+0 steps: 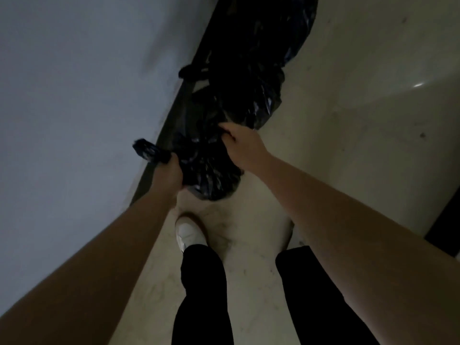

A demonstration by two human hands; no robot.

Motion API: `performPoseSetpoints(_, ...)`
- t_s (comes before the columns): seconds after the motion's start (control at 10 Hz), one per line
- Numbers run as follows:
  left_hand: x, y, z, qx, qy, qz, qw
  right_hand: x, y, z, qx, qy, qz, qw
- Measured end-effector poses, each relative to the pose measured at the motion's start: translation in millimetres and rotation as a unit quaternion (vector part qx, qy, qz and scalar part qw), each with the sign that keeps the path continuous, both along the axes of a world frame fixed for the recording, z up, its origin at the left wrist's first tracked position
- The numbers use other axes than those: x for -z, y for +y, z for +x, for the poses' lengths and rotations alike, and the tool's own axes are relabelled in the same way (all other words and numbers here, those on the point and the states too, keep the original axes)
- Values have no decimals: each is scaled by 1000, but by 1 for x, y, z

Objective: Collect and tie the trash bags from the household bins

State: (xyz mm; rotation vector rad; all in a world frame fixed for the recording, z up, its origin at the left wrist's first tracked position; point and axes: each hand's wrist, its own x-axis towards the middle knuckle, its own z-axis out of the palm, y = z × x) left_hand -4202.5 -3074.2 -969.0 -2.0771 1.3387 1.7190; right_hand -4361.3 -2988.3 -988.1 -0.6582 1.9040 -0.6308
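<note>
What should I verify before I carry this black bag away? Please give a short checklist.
1. Left hand grips the neck: ok.
2. Right hand grips the bag: ok.
3. Neck tied in a knot: cannot tell, the left hand covers that part.
4. Bag without tears or leaks: cannot tell, the picture is dim and blurred.
5. Shoe apart from the bag: ok.
</note>
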Motion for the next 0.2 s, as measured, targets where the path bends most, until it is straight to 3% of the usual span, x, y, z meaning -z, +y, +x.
performPoseSetpoints(0.1, 28, -19, -6, 59, -42, -76, 994, 21, -12, -10, 11, -76, 21, 997)
performPoseSetpoints(0.2, 28, -21, -4, 139, -35, -142, 979, 27, 0, -9, 19, -73, 17, 997)
